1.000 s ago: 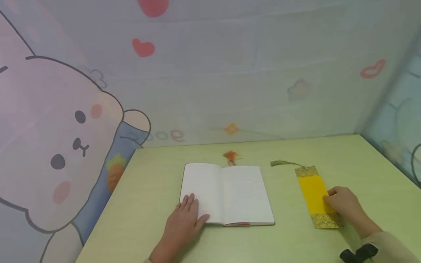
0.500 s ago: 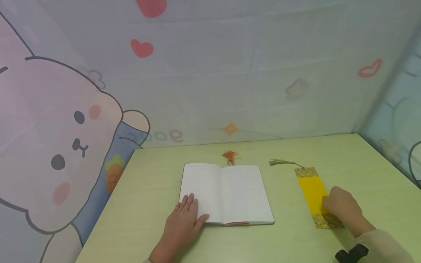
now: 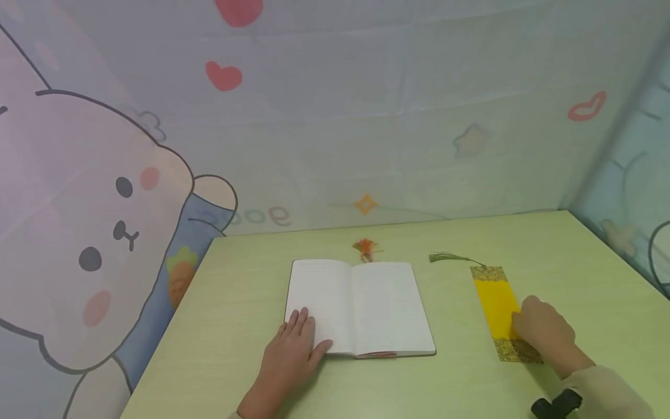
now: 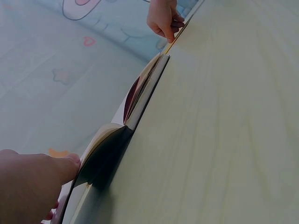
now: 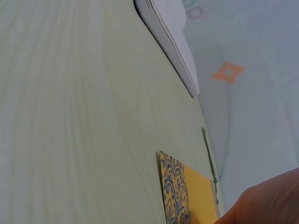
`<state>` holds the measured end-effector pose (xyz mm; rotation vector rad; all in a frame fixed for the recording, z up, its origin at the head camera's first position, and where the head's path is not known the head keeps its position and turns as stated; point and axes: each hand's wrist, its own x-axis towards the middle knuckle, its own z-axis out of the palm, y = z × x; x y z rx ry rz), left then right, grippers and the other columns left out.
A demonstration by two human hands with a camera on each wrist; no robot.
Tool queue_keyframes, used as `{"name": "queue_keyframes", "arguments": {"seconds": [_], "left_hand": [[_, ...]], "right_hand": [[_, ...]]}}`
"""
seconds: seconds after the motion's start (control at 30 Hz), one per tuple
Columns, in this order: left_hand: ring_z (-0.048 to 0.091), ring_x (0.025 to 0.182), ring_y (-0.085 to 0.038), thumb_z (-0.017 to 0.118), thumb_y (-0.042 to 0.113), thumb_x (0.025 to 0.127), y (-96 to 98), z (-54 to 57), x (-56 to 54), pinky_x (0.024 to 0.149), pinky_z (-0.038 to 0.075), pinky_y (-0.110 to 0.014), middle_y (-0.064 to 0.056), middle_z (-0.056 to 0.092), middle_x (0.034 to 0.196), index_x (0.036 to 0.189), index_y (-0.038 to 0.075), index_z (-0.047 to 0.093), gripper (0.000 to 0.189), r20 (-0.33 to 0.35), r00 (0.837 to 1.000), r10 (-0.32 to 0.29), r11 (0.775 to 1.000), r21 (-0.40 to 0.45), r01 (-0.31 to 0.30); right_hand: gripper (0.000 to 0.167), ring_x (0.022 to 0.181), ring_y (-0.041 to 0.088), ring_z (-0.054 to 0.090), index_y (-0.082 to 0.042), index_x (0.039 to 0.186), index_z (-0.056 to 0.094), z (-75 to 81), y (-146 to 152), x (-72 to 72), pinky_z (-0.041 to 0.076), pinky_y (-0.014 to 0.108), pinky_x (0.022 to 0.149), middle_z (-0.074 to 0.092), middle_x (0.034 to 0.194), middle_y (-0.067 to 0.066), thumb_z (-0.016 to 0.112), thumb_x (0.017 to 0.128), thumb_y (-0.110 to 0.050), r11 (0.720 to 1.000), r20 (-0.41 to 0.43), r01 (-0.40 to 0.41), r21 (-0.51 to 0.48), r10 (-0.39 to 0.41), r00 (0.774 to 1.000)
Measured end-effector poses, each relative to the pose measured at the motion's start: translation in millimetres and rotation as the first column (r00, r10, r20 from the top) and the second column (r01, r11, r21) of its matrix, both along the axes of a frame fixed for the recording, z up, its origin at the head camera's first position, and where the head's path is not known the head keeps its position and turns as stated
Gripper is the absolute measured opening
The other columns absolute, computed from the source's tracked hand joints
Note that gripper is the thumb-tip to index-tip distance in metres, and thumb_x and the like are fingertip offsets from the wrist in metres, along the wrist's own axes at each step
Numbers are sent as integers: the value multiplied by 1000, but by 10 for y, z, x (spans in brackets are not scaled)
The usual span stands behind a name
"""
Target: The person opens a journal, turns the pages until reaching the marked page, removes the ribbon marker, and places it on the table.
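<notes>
An open notebook (image 3: 387,308) with blank-looking pages lies mid-table. My left hand (image 3: 290,354) rests on the lower left of its left page, fingers extended; in the left wrist view the thumb (image 4: 67,168) is at the book's near edge. To the right lies a yellow bookmark (image 3: 494,299) with patterned ends and a green tassel (image 3: 450,257) at its far end. My right hand (image 3: 546,331) pinches the bookmark at its right side, fingers bent; the fingertips are mostly hidden in the head view. In the right wrist view the bookmark's patterned end (image 5: 175,189) shows beside the hand (image 5: 271,200).
An orange-red tassel (image 3: 365,249) sticks out behind the notebook's far edge. A printed cloth backdrop (image 3: 324,128) stands behind the pale green table (image 3: 209,349). A black strap piece (image 3: 557,402) sits at the right wrist. A dark cable (image 3: 653,256) hangs at the far right.
My right hand has turned over the bookmark, so its thumb and fingers show less than before. The bookmark stays nearly in place. My left hand and the notebook have not moved.
</notes>
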<state>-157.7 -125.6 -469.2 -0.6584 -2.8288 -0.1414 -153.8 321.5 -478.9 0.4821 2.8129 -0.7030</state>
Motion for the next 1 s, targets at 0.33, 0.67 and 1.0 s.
{"name": "queue_keyframes", "arguments": {"seconds": [0.33,0.67,1.0], "left_hand": [[40,127,-37,46,48,94,-8,10,-4,99,37,-49,-21,46,135,124,-6,53,62,11,1000,6,1000,-12,-5],[41,126,-37,47,47,94,-12,15,10,98,38,-49,-22,47,134,123,-6,54,61,-4,1000,3,1000,-5,-3],[43,125,-37,48,47,93,-4,26,31,97,39,-49,-22,48,133,121,-5,55,60,-32,999,-4,1000,-6,4]], "right_hand": [[29,58,23,43,7,87,44,38,-63,1,37,33,47,45,71,14,46,95,-20,995,-184,-62,74,75,980],[46,90,42,53,13,118,48,-11,-215,-42,48,53,68,49,111,33,53,94,-26,984,-425,-146,100,174,888],[56,113,50,41,7,129,45,-6,-357,-95,34,63,89,46,127,31,49,96,-37,952,-554,-286,105,295,778]]}}
